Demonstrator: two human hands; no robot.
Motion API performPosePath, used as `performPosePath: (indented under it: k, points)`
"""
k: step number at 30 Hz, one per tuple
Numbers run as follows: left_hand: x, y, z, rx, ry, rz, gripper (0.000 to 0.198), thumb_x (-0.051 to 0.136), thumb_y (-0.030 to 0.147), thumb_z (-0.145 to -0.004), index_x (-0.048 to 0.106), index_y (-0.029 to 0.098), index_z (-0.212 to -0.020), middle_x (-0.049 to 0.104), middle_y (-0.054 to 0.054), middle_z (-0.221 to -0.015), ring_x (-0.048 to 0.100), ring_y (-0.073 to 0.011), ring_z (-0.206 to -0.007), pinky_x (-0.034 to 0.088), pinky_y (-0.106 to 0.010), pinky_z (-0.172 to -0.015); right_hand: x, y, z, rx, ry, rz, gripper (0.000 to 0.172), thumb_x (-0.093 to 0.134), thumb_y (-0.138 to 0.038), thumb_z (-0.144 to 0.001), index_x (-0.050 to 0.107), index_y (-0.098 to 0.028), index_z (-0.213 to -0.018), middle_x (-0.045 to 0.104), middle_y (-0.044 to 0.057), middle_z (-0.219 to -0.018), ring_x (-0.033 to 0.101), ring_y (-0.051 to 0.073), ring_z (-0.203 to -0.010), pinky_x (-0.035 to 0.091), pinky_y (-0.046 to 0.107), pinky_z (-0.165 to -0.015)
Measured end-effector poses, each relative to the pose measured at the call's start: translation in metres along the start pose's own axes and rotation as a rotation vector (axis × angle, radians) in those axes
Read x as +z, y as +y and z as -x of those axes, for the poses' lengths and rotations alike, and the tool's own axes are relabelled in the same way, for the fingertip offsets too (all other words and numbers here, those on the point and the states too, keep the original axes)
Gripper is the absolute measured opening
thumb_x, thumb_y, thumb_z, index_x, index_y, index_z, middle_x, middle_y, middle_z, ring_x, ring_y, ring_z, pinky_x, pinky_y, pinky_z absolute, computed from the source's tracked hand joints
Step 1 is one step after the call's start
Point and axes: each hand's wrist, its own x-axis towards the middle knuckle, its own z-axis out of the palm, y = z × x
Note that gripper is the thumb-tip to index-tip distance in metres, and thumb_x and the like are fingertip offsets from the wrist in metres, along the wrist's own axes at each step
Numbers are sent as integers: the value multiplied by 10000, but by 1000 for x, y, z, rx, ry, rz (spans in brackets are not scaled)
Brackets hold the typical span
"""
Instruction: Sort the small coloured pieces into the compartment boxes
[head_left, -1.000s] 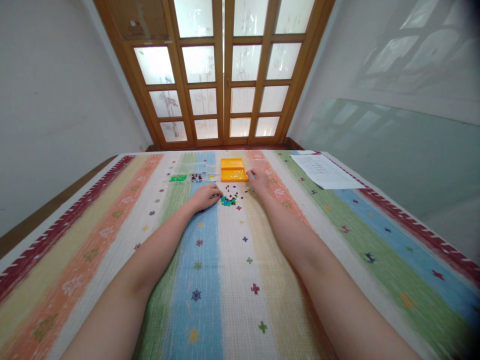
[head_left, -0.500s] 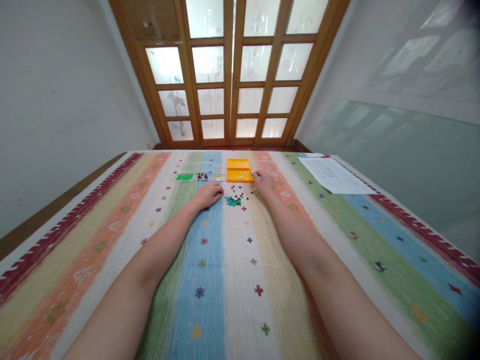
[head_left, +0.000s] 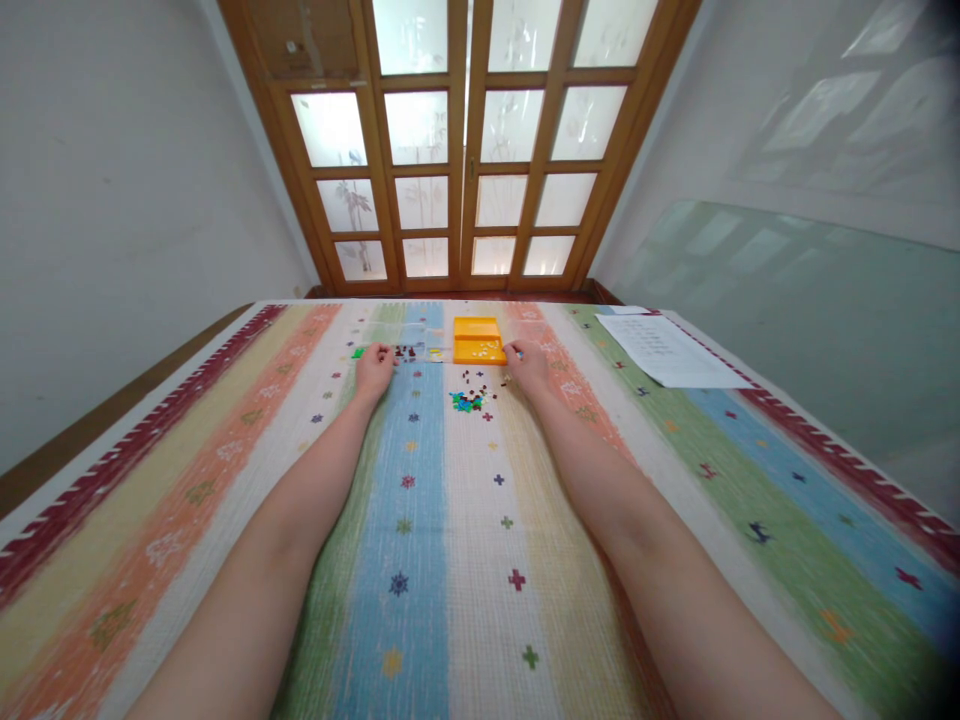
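Note:
My left hand [head_left: 375,372] is over the clear box of small green pieces [head_left: 358,353] and covers part of it. Its fingers are pinched together; whatever is between them is too small to make out. My right hand [head_left: 528,366] is closed at the right edge of an open orange box [head_left: 466,350], thumb and finger against its side. Small white pieces [head_left: 490,348] lie inside that box. Brown pieces [head_left: 406,352] and yellow pieces [head_left: 436,353] sit in clear compartments between the left hand and the orange box. A loose pile of blue and green pieces [head_left: 468,402] lies between my forearms.
Scattered brown bits [head_left: 467,376] lie just in front of the orange box. Printed paper sheets [head_left: 667,350] rest at the right on the striped tablecloth [head_left: 480,600]. Beyond the table's far edge stands a glazed wooden door [head_left: 465,170].
My left hand has moved left and away from me, from beside the loose pile to the green pieces' box. My right hand has stayed at the orange box.

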Motion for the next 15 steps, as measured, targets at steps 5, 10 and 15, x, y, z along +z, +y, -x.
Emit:
performPosePath:
  k: [5,10,15]
  points:
    - [-8,-20,-18,-186,148,306,160,590,297,-834,639,180,-930,747,-49,-831,552,-127,-567,430,-227,-557,-1,-2,0,12,-13,-1,343,490,-332,-972,774,-175,-858,763,85,-904,623,225,-838,416,323,-785]
    - [-14,-19,-23,-264,187,454,224,544,256,-786,654,173,-962,771,-60,-897,441,-79,-452,360,-202,-472,0,0,1,17,-9,-7,348,485,-340,-975,773,-179,-867,759,88,-912,626,231,-868,426,326,-819]
    - [-17,-15,-22,-276,189,481,298,538,235,-747,682,154,-995,785,-88,-938,441,-74,-451,359,-200,-469,2,2,0,9,-8,-21,359,481,-365,-976,771,-184,-865,761,91,-922,631,236,-885,433,335,-841]
